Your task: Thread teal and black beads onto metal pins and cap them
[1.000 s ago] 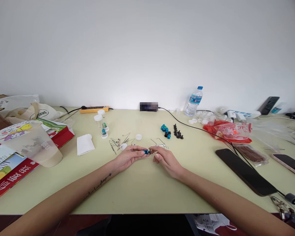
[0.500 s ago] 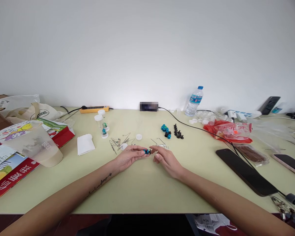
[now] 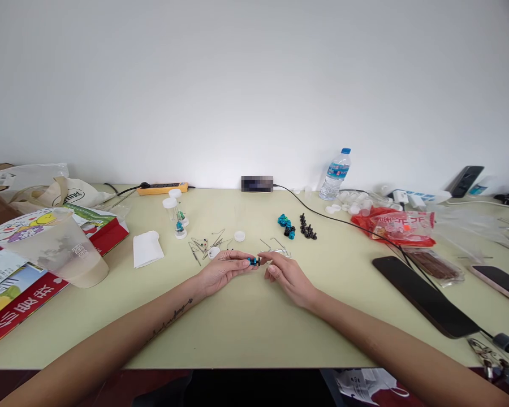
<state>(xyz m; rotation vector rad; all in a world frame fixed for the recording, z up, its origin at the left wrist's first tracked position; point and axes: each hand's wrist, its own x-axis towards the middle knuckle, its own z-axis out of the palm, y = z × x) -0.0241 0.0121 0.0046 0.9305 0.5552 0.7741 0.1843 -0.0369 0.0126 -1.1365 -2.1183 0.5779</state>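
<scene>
Between thumb and fingers, my left hand pinches a small blue part with a black disc-like end. My right hand is just right of it, index fingertip at the black end; whether they touch is too small to tell. Its other fingers are loosely bent, and nothing shows in them. Behind the hands, a cluster of blue pieces lies beside several black screw-like pieces. Thin metal pins are scattered past my left hand, and bent metal rods lie beyond my right hand.
Clear tubes with white caps stand left of centre, near a folded white tissue. A drink cup sits at left. Rightward are a water bottle, a red packet, a black phone and a cable.
Both hands hold nearly the same pose and place, with the blue part still in my left hand. The things on the table have not visibly moved.
</scene>
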